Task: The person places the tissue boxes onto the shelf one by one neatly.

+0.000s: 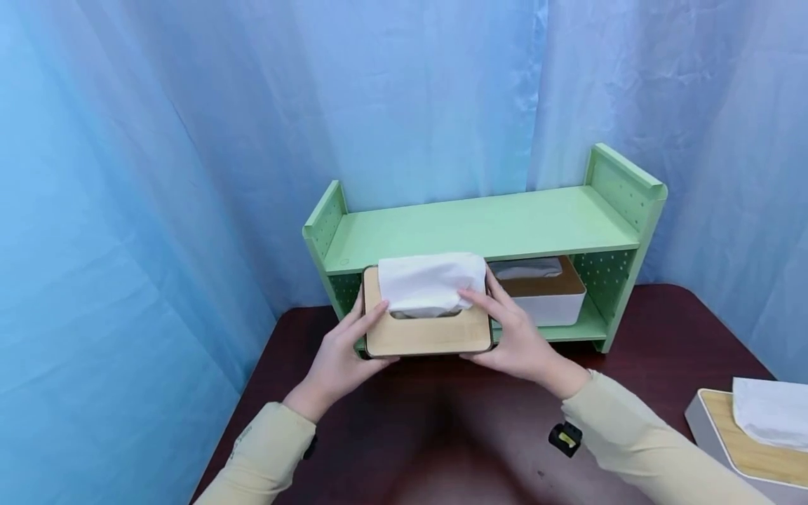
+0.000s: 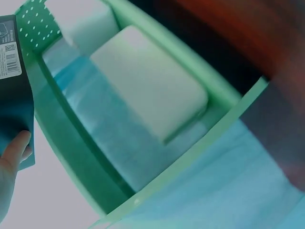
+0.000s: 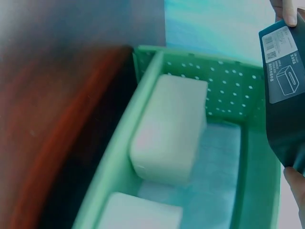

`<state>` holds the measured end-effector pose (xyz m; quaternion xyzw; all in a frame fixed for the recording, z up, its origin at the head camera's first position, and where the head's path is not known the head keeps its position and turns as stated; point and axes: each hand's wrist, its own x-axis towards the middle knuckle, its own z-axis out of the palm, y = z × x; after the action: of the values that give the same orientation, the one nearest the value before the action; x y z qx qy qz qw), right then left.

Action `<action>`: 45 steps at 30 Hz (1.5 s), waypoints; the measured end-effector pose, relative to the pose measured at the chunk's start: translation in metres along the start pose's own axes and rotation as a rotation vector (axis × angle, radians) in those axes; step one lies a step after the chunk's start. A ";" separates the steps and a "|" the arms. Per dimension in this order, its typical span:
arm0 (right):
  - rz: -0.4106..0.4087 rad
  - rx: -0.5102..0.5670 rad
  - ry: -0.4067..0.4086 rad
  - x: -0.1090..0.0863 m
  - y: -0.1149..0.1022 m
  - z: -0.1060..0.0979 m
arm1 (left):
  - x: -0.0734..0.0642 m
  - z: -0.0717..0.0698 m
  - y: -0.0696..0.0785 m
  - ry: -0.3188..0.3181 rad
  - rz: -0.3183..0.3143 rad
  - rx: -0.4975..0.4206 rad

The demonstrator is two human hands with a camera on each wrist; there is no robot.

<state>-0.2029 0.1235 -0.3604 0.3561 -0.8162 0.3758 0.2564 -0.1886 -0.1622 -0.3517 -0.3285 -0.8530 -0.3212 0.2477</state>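
Both hands hold a tissue box [image 1: 429, 335] with a light wooden lid and a dark body, in front of the shelf in the head view. A white tissue [image 1: 431, 280] stands out of its slot. The left hand [image 1: 334, 365] grips the box's left end, thumb on the lid's edge and fingers around the side. At the right end the right hand [image 1: 514, 340] grips it, with a digit touching the tissue. A printed label [image 3: 282, 64] shows on the dark underside in the right wrist view.
A green two-level shelf [image 1: 473, 221] stands on the dark red table [image 1: 650, 330] before blue curtains [image 1: 404, 98]. On its lower level sits a white tissue box [image 1: 549, 308] with a brown lid; the left wrist view shows another white box [image 2: 150, 81] there. A third tissue box [image 1: 726, 421] lies at the right.
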 end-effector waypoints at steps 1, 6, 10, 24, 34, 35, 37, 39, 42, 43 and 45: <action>-0.008 0.004 0.003 0.005 0.000 -0.002 | 0.005 -0.003 -0.001 0.002 0.006 0.001; 0.004 0.009 -0.007 0.029 0.003 -0.010 | 0.029 -0.011 -0.007 -0.007 -0.001 -0.042; 0.069 0.030 -0.061 0.042 0.008 -0.011 | 0.040 -0.012 -0.014 -0.030 -0.050 -0.060; 0.230 0.076 -0.154 0.068 0.016 -0.008 | 0.055 -0.014 -0.032 -0.070 -0.216 -0.140; 0.356 0.097 -0.294 0.096 0.013 -0.026 | 0.077 -0.036 -0.029 -0.183 -0.345 -0.140; 0.370 0.101 -0.313 0.100 0.013 -0.028 | 0.080 -0.038 -0.029 -0.199 -0.364 -0.135; 0.395 0.114 -0.349 0.106 0.013 -0.030 | 0.086 -0.043 -0.030 -0.228 -0.402 -0.125; 0.419 0.125 -0.373 0.112 0.013 -0.031 | 0.092 -0.047 -0.031 -0.256 -0.434 -0.115; 0.450 0.136 -0.396 0.121 0.014 -0.032 | 0.100 -0.052 -0.033 -0.298 -0.471 -0.131; 0.466 0.148 -0.399 0.124 0.015 -0.032 | 0.103 -0.053 -0.034 -0.310 -0.482 -0.140; 0.497 0.150 -0.407 0.130 0.016 -0.033 | 0.108 -0.054 -0.036 -0.327 -0.508 -0.158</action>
<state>-0.2903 0.1068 -0.2594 0.2319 -0.8827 0.4069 -0.0384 -0.2746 -0.1784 -0.2605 -0.1703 -0.9087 -0.3811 -0.0075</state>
